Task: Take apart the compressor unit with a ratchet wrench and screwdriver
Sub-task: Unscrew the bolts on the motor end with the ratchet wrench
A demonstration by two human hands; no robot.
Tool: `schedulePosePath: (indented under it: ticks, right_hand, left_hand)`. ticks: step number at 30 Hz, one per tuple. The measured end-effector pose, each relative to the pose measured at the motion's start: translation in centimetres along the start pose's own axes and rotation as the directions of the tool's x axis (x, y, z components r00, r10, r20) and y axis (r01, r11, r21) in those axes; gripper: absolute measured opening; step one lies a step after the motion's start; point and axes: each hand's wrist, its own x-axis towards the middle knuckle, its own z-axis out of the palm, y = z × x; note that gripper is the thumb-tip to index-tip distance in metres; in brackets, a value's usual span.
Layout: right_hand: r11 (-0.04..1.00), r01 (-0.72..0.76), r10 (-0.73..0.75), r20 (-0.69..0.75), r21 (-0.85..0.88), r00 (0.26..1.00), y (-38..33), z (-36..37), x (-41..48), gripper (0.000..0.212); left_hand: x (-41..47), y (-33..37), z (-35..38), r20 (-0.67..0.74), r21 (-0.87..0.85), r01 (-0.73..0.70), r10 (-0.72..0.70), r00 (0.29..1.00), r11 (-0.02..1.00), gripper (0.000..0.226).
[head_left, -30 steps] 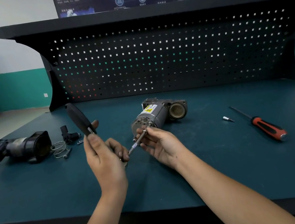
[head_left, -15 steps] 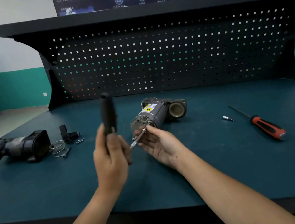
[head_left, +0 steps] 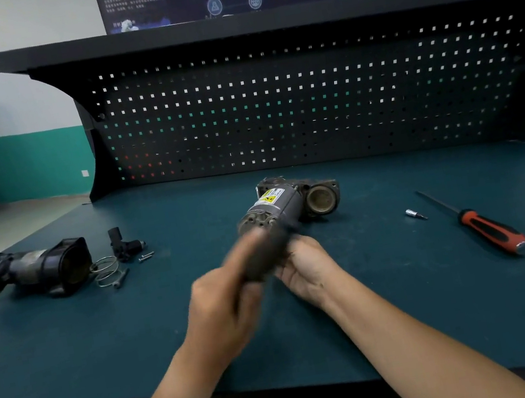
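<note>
The grey compressor unit (head_left: 284, 202) with a yellow label lies on the bench, its round end facing me. My left hand (head_left: 223, 302) grips the black handle of the ratchet wrench (head_left: 265, 255), which is blurred and lies tilted to the right in front of that end. My right hand (head_left: 307, 267) sits palm up just under the handle, fingers curled at the wrench's metal extension bar, which the handle hides. A red and black screwdriver (head_left: 488, 230) lies on the bench to the right, untouched.
A small silver socket bit (head_left: 414, 214) lies left of the screwdriver. At the left lie a removed black housing (head_left: 36, 269), a wire spring (head_left: 106, 270), a small black fitting (head_left: 123, 244) and loose screws (head_left: 145, 256). A pegboard (head_left: 308, 104) backs the bench.
My left hand has swung the ratchet handle from the left, through upright, over to the right above my right hand. The right hand has stayed at the compressor's end.
</note>
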Motion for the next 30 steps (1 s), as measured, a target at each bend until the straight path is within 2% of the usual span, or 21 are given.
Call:
schedulePosePath:
  ticks: [1,2,3,4,5,6,8,9,11,13,15,17,20,22,24,25,27,28,30]
  right_hand:
    - [1.000,0.001,-0.001,-0.002,0.016,1.000,0.0,0.0,0.0,0.019]
    - [1.000,-0.001,0.001,0.002,0.025,1.000,0.0,0.0,-0.1,0.018]
    - [1.000,-0.006,0.006,0.005,0.021,1.000,0.0,0.0,-0.1,0.017]
    - [1.000,-0.014,0.014,0.006,0.010,1.000,0.0,0.0,-0.2,0.017]
    - [1.000,-0.025,0.025,0.004,-0.002,1.000,0.0,0.0,-0.2,0.017]
    - [0.999,-0.039,0.039,0.002,-0.005,0.999,-0.1,0.0,-0.2,0.018]
    - [0.997,-0.079,0.079,0.012,0.016,0.997,-0.2,0.1,-0.3,0.020]
    - [0.995,-0.093,0.092,0.025,0.029,0.995,-0.3,0.1,-0.3,0.021]
    - [0.995,-0.092,0.091,0.042,0.038,0.995,-0.2,0.1,-0.3,0.021]
    - [0.996,-0.075,0.073,0.043,0.045,0.996,-0.1,0.1,-0.3,0.021]
    - [0.997,-0.067,0.065,0.031,0.048,0.997,-0.1,0.1,-0.3,0.020]
    - [0.997,-0.066,0.066,0.017,0.036,0.998,-0.1,0.1,-0.4,0.020]
    - [0.997,-0.064,0.064,0.004,0.031,0.998,-0.1,0.2,-0.4,0.020]
    - [0.997,-0.060,0.060,-0.007,0.049,0.998,-0.1,0.1,-0.4,0.018]
    - [0.997,-0.062,0.062,0.000,0.046,0.998,0.0,0.0,-0.3,0.017]
    - [0.997,-0.072,0.072,0.008,0.038,0.997,0.0,0.0,-0.4,0.016]
    - [0.995,-0.095,0.094,0.030,0.016,0.995,-0.1,-0.1,-0.3,0.016]
    - [0.995,-0.103,0.102,0.042,0.011,0.994,-0.1,-0.1,-0.3,0.016]
    - [0.992,-0.120,0.118,0.065,0.026,0.991,-0.2,-0.1,-0.2,0.018]
  left_hand:
    - [-0.2,-0.2,-0.1,0.137,0.090,-0.173,0.160,0.978,0.981,0.033]
    - [-0.3,-0.2,-0.1,0.203,0.115,-0.246,0.220,0.954,0.962,0.034]
    - [-0.3,0.0,0.0,0.176,0.117,-0.215,0.193,0.965,0.970,0.034]
    - [0.0,0.6,0.2,0.070,0.049,-0.049,0.045,0.997,0.998,0.037]
    - [0.3,1.2,0.4,-0.075,-0.118,0.170,-0.180,0.981,0.978,0.039]
    - [0.7,1.3,0.6,-0.174,-0.322,0.321,-0.389,0.905,0.891,0.037]
    - [2.0,1.3,0.6,-0.240,-0.602,0.438,-0.675,0.697,0.667,0.024]
    - [2.6,0.9,0.4,-0.242,-0.663,0.453,-0.744,0.623,0.595,0.025]
    - [3.1,0.4,0.0,-0.241,-0.718,0.445,-0.791,0.563,0.535,0.028]
    - [2.6,0.5,-0.1,-0.253,-0.692,0.432,-0.755,0.605,0.578,0.028]
    - [2.0,0.7,0.1,-0.248,-0.622,0.404,-0.659,0.711,0.670,0.025]
    - [1.4,0.6,0.0,-0.201,-0.506,0.368,-0.522,0.829,0.780,0.025]
    - [1.0,0.2,-0.7,-0.017,-0.216,0.214,-0.223,0.975,0.953,0.047]
    - [1.2,0.0,-1.3,0.141,-0.007,-0.007,0.008,0.990,1.000,0.052]
    - [1.0,-0.6,-1.4,0.199,0.028,-0.146,0.138,0.970,0.989,0.040]
    - [0.8,-0.7,-1.2,0.159,-0.005,-0.125,0.124,0.980,0.992,0.034]
    - [0.4,-0.3,-0.6,-0.019,-0.184,0.104,-0.109,0.994,0.977,0.026]
    - [0.3,-0.1,-0.3,-0.097,-0.304,0.220,-0.260,0.961,0.927,0.025]
    - [0.7,0.6,0.1,-0.192,-0.478,0.338,-0.473,0.860,0.811,0.025]
